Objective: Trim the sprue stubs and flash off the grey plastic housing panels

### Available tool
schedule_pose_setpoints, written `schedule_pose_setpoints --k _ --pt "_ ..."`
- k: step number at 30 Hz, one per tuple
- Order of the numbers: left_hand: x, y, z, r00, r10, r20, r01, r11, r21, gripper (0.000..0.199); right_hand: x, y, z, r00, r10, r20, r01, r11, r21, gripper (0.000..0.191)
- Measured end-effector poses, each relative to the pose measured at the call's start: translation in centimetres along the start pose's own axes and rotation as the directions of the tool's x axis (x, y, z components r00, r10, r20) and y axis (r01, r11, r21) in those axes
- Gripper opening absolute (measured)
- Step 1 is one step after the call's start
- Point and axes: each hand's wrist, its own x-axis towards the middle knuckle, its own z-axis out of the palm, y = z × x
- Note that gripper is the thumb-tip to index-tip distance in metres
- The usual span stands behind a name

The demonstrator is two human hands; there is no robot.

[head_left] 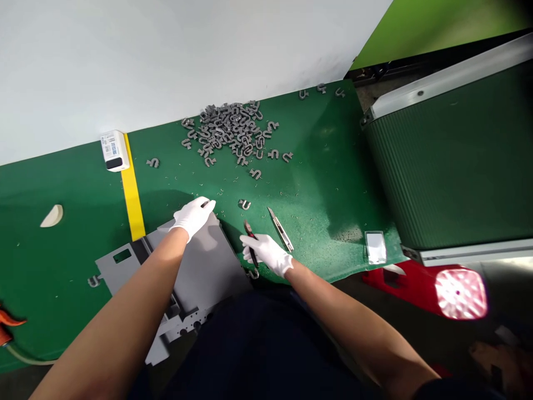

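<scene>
My left hand (pixel 194 218), in a white glove, is closed at the far corner of a grey sheet-metal panel (pixel 208 255). A bit of something dark grey shows between its thumb and finger, too small to name. In my right hand (pixel 268 253), also gloved, is a pair of cutting pliers (pixel 252 249) with dark and red handles, jaws pointing away from me. Between the hands and a little beyond them lies a U-shaped grey clip (pixel 245 204). A utility knife (pixel 281 229) rests right of the pliers. Another U-shaped clip (pixel 253 273) is beside the panel's right edge.
A heap of grey U-shaped clips (pixel 233 130) sits against the white wall. Small trimmings are scattered over the green table (pixel 316 194). A white box (pixel 114 150) stands by yellow tape (pixel 132 200). A ribbed green conveyor belt (pixel 449 161) borders the right side.
</scene>
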Motion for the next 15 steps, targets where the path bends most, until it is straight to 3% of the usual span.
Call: schedule_pose_setpoints --k 3,7,10,12,13,15 --pt "0.3 -0.5 0.7 0.999 0.035 0.0 -0.035 0.999 -0.003 0.039 -5.3 2.7 -2.5 0.994 0.036 0.104 -0.049 0.99 0.129 0.037" --pt "0.5 -0.7 2.1 0.995 0.081 -0.054 -0.072 0.984 0.162 0.071 -10.5 6.3 -3.2 0.983 0.063 0.171 -0.098 0.974 0.204 0.027" --pt "0.2 -0.3 2.5 0.995 0.067 -0.078 -0.047 0.971 0.235 0.086 -11.4 8.0 -2.5 0.989 0.035 0.146 -0.074 0.959 0.275 0.031" --pt "0.0 0.1 2.2 0.997 0.069 -0.028 -0.061 0.972 0.229 0.091 -11.1 8.6 -2.1 0.994 0.023 0.109 -0.055 0.952 0.3 0.034" --pt "0.0 0.2 1.9 0.998 0.068 0.005 -0.068 0.974 0.214 0.088 -10.9 8.8 -2.0 0.995 0.025 0.095 -0.054 0.949 0.312 0.036" --pt "0.2 0.4 1.2 0.999 0.043 0.024 -0.045 0.991 0.128 0.064 -10.8 8.9 -1.9 0.997 0.044 0.071 -0.065 0.94 0.333 0.039"
